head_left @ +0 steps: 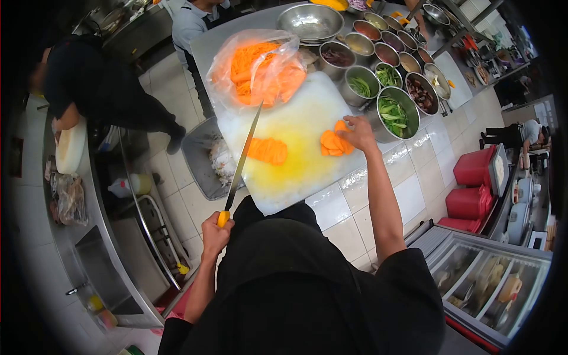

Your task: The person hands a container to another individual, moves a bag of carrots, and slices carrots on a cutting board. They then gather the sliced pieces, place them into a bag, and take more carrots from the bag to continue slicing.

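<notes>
My left hand (216, 234) is closed round the yellow handle of a long knife (241, 160), whose blade points up and forward over the left side of the white cutting board (313, 112). My right hand (358, 134) is at the board's right edge, its fingers gripping a small pile of orange carrot slices (332, 144). A row of overlapping carrot slices (267, 151) lies beside the blade. Behind it, a clear plastic bag (260, 68) holds shredded and larger carrot pieces. Yellow stain covers the middle of the board.
Steel containers of cut vegetables (397, 113) stand beyond the board's right side, with a wide steel bowl (310, 22) at the back. A grey bin (198, 158) stands left of the table. Two people are nearby, one at the left counter (97, 189).
</notes>
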Available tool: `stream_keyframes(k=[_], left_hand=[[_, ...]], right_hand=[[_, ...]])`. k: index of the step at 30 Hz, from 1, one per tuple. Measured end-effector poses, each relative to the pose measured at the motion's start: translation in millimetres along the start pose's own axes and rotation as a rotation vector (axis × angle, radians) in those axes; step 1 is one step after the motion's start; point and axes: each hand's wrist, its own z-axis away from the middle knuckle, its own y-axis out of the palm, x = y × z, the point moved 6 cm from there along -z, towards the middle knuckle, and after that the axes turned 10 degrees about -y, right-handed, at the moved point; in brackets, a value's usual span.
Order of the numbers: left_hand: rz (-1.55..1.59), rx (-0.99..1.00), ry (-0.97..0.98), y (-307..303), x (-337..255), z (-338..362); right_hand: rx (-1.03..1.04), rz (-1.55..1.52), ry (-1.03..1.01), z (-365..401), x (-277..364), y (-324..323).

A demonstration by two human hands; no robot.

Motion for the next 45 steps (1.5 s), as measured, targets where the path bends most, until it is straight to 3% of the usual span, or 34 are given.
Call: stream_keyframes(k=[5, 13, 17, 20, 22, 23, 25, 27, 31, 35, 37, 41, 43, 45], left_hand=[[0.002, 0.003, 0.003, 0.6, -0.4, -2.2], [0.015, -0.02, -0.043, 1.9, 6.6, 0.6], [0.006, -0.029, -0.022, 2.9, 6.9, 1.9], [-0.007, -0.035, -0.02, 1.8, 5.5, 2.5], [-0.007, -0.04, -0.013, 1.2, 3.7, 2.8], [-0.007, -0.046, -0.005, 0.8, 2.6, 3.1], [-0.01, -0.046, -0.006, -0.3, 0.9, 2.9], [-0.013, -0.046, -0.007, -1.5, 1.4, 1.8], [-0.012, -0.049, 0.006, 1.1, 4.6, -1.1], [0.013, -0.042, -0.031, -0.2, 0.8, 0.8], [0.01, -0.038, -0.031, -0.7, 2.0, 0.5], [-0.004, -0.045, -0.009, 0.9, 6.3, -1.2], [0.013, -0.028, -0.014, 1.0, 4.3, -0.9], [0.028, -0.005, -0.021, 1.4, 1.3, 0.5]], right_hand=[[0.054, 0.033, 0.017, -9.2, -2.9, 13.2], [0.108, -0.047, 0.256, -17.7, 2.3, 13.5], [0.005, -0.095, 0.185, -22.3, -12.2, 25.0], [0.036, -0.202, 0.207, -22.6, -21.0, 27.1], [-0.013, -0.554, 0.287, -22.6, -39.5, 39.7], [-0.012, -0.554, 0.287, -20.4, -31.2, 33.7], [-0.008, -0.878, 0.361, -6.6, 6.9, 24.2], [0.075, -1.046, 0.219, 5.5, 39.4, 36.7], [0.244, -1.097, 0.204, 37.4, 96.4, 88.2], [0.242, -0.867, 0.243, 52.4, 103.9, 135.7], [0.061, -0.659, 0.093, 51.6, 105.4, 135.4], [0.057, -0.546, 0.101, 54.2, 116.9, 124.6], [-0.137, -0.256, -0.077, 56.8, 124.0, 115.0], [-0.177, -0.279, -0.042, 58.1, 128.7, 102.9]])
